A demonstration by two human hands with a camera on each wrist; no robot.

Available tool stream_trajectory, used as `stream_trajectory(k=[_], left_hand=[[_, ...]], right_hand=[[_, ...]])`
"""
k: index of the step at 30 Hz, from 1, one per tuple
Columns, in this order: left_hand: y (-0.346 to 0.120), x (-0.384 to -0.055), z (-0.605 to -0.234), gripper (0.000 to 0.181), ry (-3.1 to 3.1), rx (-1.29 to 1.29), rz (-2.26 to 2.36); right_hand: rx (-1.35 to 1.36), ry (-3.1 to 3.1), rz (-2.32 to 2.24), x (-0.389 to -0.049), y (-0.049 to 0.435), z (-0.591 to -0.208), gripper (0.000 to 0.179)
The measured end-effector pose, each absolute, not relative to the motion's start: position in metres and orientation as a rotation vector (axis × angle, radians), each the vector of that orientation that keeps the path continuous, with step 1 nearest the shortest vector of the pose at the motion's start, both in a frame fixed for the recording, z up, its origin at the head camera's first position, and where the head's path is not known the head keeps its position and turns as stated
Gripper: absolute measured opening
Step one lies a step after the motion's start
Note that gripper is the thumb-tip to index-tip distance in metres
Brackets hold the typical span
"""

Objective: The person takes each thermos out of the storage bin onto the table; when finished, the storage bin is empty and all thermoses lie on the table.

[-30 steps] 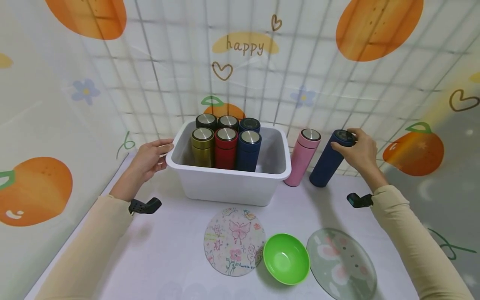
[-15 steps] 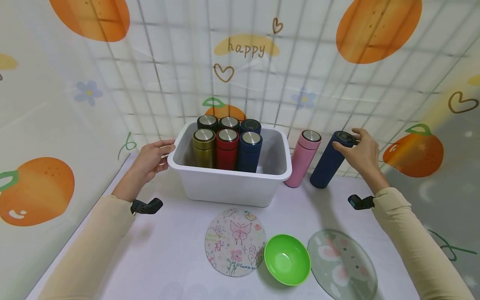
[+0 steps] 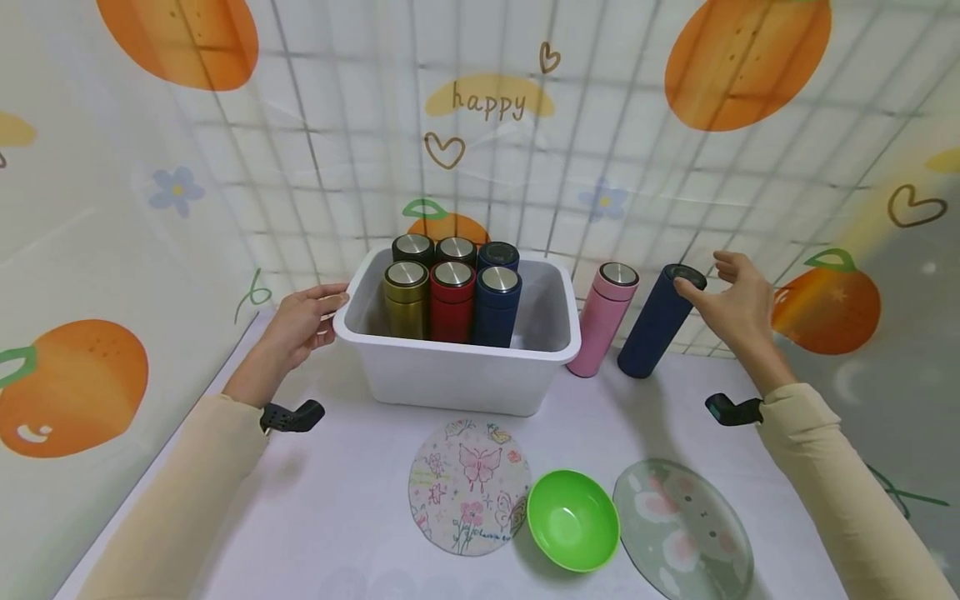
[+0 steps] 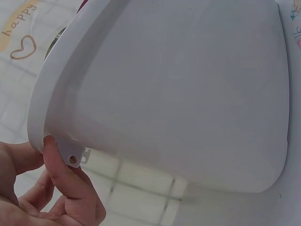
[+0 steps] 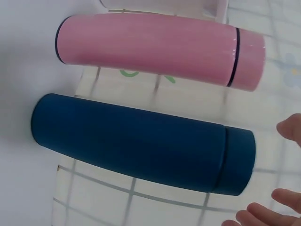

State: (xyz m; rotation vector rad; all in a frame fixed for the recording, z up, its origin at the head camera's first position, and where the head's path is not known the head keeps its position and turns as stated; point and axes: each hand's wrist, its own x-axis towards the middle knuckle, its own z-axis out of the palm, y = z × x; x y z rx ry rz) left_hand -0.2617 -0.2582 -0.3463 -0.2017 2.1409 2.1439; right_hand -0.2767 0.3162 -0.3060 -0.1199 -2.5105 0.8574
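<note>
My left hand (image 3: 296, 325) pinches the left rim of a white plastic bin (image 3: 457, 379), its thumb against the edge in the left wrist view. Inside the bin, several thermos bottles stand upright: a gold one (image 3: 407, 308), a red one (image 3: 452, 308) and a dark blue one (image 3: 497, 312) in front, darker ones behind. Right of the bin, a pink thermos (image 3: 602, 321) and another blue thermos (image 3: 651, 333) stand on the table. Beside the blue one's lid is my right hand (image 3: 738, 308), thumb and fingers spread; the right wrist view shows them apart from the bottle.
In front of the bin lie a round butterfly-patterned mat (image 3: 457, 492), a green bowl (image 3: 573, 521) and a round grey-green mat (image 3: 686, 533) with a rabbit face. A printed curtain over a wire grid (image 3: 360, 150) rises behind the bin.
My right hand has let go of the blue thermos's lid and moved slightly right, its fingers spreading. The thermos stays standing in place. My left hand keeps its hold on the bin rim.
</note>
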Motion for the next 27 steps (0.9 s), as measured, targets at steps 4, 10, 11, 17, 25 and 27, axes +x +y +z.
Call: stream_trajectory(k=[4, 10, 11, 17, 25, 27], left_hand=[[-0.258, -0.261, -0.349, 0.05, 2.139, -0.205, 2.145], [-0.259, -0.261, -0.349, 0.05, 2.13, -0.195, 2.162], [-0.259, -0.262, -0.349, 0.05, 2.127, -0.194, 2.164], [-0.26, -0.262, -0.349, 0.049, 2.113, -0.196, 2.177], [-0.26, -0.262, -0.349, 0.05, 2.104, -0.182, 2.178], [-0.26, -0.262, -0.348, 0.051, 2.101, -0.183, 2.179]], right_hand=[[-0.084, -2.477, 0.823, -0.27, 0.315, -0.304, 0.08], [-0.029, -2.416, 0.796, -0.262, 0.312, -0.297, 0.073], [-0.02, -2.409, 0.796, -0.26, 0.311, -0.296, 0.072], [0.036, -2.399, 0.83, -0.252, 0.3, -0.287, 0.072], [0.138, -2.387, 0.854, -0.243, 0.281, -0.28, 0.07], [0.159, -2.379, 0.85, -0.242, 0.277, -0.28, 0.069]])
